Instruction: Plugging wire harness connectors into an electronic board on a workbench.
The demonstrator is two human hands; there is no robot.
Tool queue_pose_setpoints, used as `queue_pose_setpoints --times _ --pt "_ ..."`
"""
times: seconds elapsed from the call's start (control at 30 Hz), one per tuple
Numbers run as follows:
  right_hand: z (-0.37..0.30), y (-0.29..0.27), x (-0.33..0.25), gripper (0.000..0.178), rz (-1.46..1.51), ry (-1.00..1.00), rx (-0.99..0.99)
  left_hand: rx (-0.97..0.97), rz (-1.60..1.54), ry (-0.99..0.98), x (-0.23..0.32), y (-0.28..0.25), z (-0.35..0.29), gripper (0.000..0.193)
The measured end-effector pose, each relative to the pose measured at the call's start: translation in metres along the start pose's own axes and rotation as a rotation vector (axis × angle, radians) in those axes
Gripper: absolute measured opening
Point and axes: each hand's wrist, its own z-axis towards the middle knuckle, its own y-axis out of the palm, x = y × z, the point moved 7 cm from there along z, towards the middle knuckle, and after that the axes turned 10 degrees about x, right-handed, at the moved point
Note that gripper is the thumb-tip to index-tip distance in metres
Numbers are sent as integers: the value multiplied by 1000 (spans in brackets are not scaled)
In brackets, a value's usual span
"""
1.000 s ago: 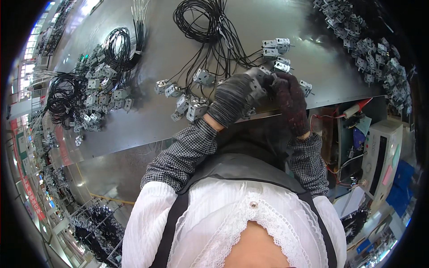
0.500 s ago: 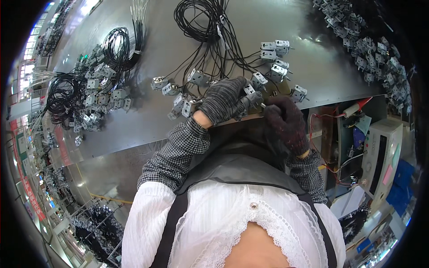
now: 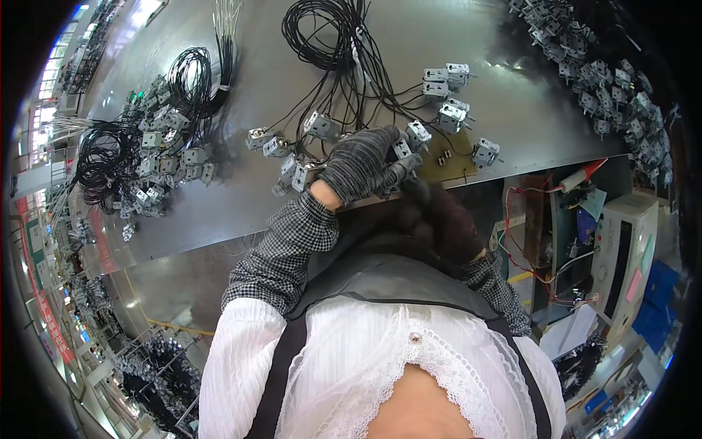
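My left hand (image 3: 360, 165), in a grey striped knit glove, is closed on a small grey metal box-shaped part (image 3: 402, 150) at the table's near edge. The fingers cover most of that part. Just to the right, my right hand (image 3: 447, 219) in a dark maroon glove is low by the edge, dark and smeared by motion; its fingers cannot be made out. Similar metal parts (image 3: 321, 126) with black cables lie around my left hand. Several more (image 3: 455, 115) stand to the right, beside a brownish pad (image 3: 458, 148) bearing small brass-coloured pieces (image 3: 444, 158).
A coil of black cable (image 3: 314, 33) lies at the far middle of the metal table (image 3: 197, 227). Bundled cabled parts (image 3: 172, 157) lie at left, and a heap of metal parts (image 3: 607, 88) at right. Below the right edge are red wires (image 3: 510, 219) and a pale box-shaped device (image 3: 627, 249).
My right hand has moved left and down, away from the pad, which now shows more. My left hand stays nearly in place, still gripping the metal part.
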Motion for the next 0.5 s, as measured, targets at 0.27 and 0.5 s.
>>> queue_pose_setpoints --times 0.27,0.5 --pt "-6 5 7 41 300 202 2 88 138 68 11 1 -8 47" --pt "-4 -10 -16 42 -327 -386 177 158 110 25 10 2 -7 51"
